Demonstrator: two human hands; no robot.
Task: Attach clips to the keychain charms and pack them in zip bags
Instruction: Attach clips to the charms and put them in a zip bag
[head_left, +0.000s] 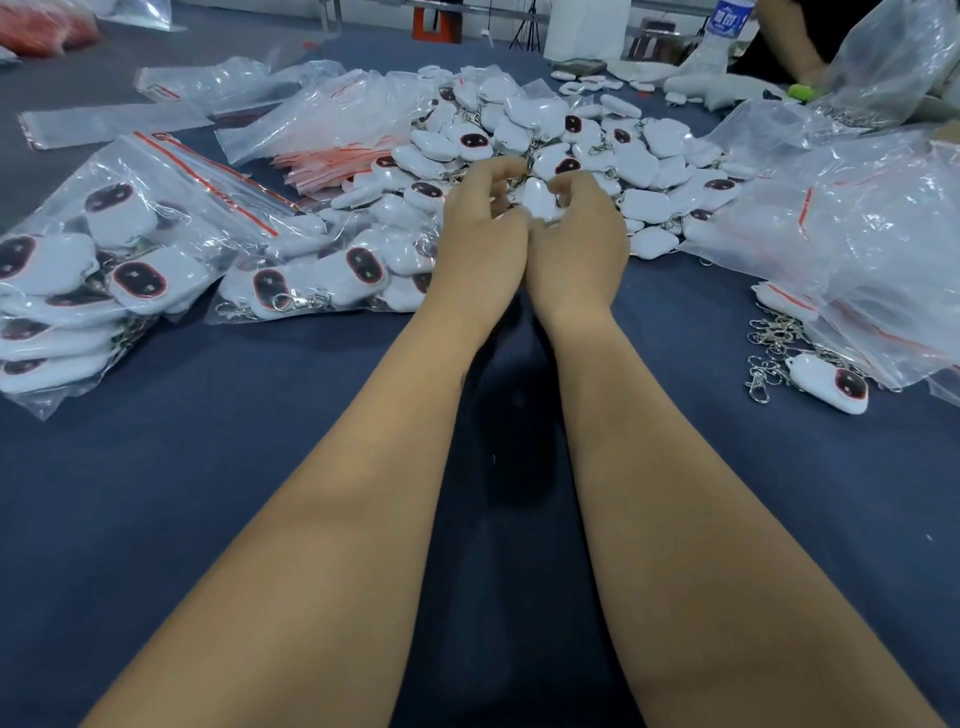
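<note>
Both hands, left hand (480, 234) and right hand (576, 239), side by side, pinching one white charm (537, 197) at charm pile (597, 150) edge; bare table (208, 467) near; bags (93, 270) flank.

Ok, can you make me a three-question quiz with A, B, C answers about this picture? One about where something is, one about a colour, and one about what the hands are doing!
1. Where is the loose pile of metal clips?
A. at the right of the table, beside one single charm
B. under the water bottle
C. in the left hand

2. What colour is the tablecloth?
A. yellow
B. dark blue
C. pink

3. What are the two hands doing?
A. lying flat on the cloth
B. zipping a bag
C. holding a white charm together above the big heap

Answers:
1 A, the clips lie next to the single charm.
2 B, the cloth is dark blue all over.
3 C, the left hand and right hand curl round a white charm over the charm heap.
</note>
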